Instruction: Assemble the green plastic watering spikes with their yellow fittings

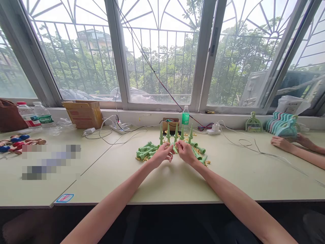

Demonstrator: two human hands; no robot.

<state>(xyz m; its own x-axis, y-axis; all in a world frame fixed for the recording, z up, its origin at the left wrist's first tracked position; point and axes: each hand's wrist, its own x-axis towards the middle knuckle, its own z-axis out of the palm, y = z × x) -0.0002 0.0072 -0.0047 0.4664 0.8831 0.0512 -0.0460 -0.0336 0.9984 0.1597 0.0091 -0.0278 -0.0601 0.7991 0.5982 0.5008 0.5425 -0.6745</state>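
Note:
My left hand [164, 155] is closed at the fingertips around a small light-green plastic piece [175, 148], whose exact shape is mostly hidden. Close beside it, my right hand [186, 152] has its fingers pinched together near that same piece; what lies between them cannot be made out. Just beyond both hands stands a row of several upright green pointed plastic cones [176, 133]. A pile of loose green tapered tubes [147, 151] lies left of my hands, with small yellow pegs among them. More green tubes [201, 149] and yellow pegs [208, 163] lie to the right.
Behind the cones are a small cardboard box [171, 124] and a green-labelled bottle [185, 116]. Power strips [119, 127] and cables run along the window side. At right, another person's hands [281, 143] touch stacked pastel dustpans [281, 125]. A larger carton [83, 114] stands left.

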